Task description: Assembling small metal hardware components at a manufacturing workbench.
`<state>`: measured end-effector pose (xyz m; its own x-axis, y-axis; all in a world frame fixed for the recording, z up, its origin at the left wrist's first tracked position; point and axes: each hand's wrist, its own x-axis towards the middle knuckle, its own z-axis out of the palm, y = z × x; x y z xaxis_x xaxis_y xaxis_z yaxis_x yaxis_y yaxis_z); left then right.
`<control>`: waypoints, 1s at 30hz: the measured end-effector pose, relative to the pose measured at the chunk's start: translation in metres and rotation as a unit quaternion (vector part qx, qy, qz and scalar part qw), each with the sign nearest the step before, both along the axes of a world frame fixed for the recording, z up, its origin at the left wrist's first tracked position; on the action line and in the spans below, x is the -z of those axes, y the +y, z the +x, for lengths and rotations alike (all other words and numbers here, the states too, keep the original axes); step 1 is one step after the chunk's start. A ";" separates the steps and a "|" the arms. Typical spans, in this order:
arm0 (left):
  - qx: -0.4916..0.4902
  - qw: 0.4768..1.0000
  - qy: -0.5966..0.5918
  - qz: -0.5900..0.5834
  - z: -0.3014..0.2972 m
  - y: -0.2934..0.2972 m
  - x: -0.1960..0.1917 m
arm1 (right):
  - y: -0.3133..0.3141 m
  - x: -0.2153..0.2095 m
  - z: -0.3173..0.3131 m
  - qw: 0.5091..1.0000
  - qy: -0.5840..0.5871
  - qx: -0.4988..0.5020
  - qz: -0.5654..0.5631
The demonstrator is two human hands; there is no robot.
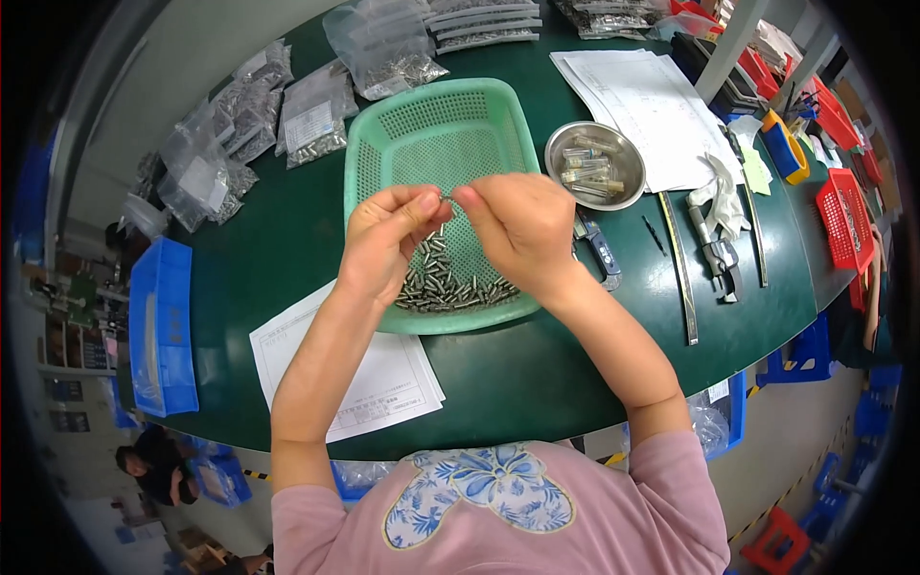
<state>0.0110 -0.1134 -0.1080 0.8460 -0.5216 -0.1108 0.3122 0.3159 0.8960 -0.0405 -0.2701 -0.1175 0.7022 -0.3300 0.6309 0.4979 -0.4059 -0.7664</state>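
A red stool (778, 542) stands on the grey floor (786, 417), near right. Papers (388, 388) lie on the green surface (522, 383). Metal pins (450, 289) fill the near part of a green basket (517, 125); above, the left hand (391, 235) and right hand (525, 228) pinch tight, contents unclear. A metal bowl (630, 158) sits right; bags (313, 115) line the far left.

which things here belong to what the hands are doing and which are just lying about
Seemingly in use:
left hand
right hand
green basket beneath them
small metal pieces inside it

Apparently just lying about:
white glove
blue tray at far left
micrometer beside the glove
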 end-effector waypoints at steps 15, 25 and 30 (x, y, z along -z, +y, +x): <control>0.196 0.676 -0.481 0.523 -0.012 -0.010 0.036 | -0.023 -0.009 0.004 0.991 -0.079 0.089 -0.059; 0.148 0.952 -0.144 0.225 -0.006 -0.010 0.004 | -0.014 -0.006 0.000 0.999 0.032 -0.022 0.005; 0.104 0.991 -0.065 0.045 -0.008 0.003 -0.008 | -0.006 -0.010 -0.005 0.995 0.060 -0.078 0.022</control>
